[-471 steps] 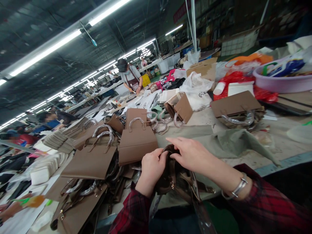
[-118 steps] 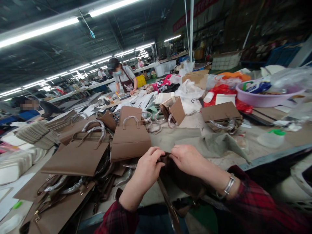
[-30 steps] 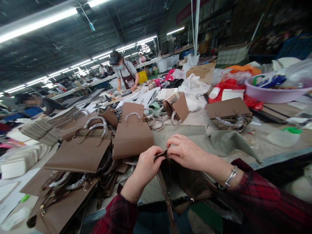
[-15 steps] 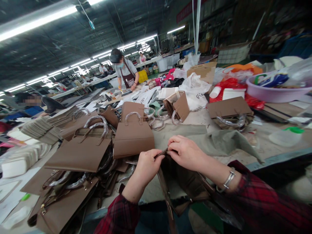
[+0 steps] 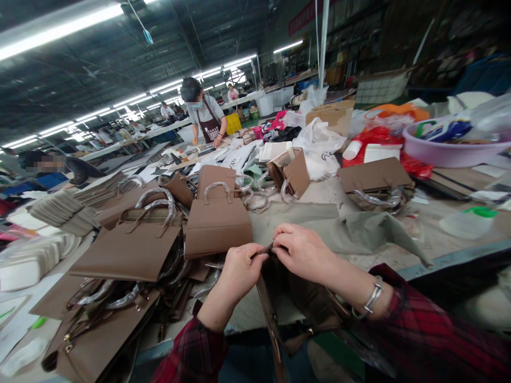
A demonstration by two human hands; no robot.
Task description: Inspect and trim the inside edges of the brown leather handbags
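I hold a dark brown leather handbag (image 5: 303,303) at the table's near edge, its body hanging down towards my lap. My left hand (image 5: 240,270) is closed and pinches the top edge of the bag. My right hand (image 5: 303,250) is closed too and grips that same top edge just to the right, knuckles up. A thin strip of the edge shows between the two hands. A metal bracelet (image 5: 371,298) sits on my right wrist.
Tan handbags (image 5: 217,223) with wrapped handles are piled to the left and centre. A grey-green cloth (image 5: 359,234) lies on the table (image 5: 431,239) to the right. Further back are a pink basin (image 5: 451,151), white bags and boxes. A person in an apron (image 5: 205,117) works at the far end.
Over the last second my hands have barely shifted, staying pinched on the bag's top edge. Compared with several seconds ago, the bag hangs lower and more unfolded.
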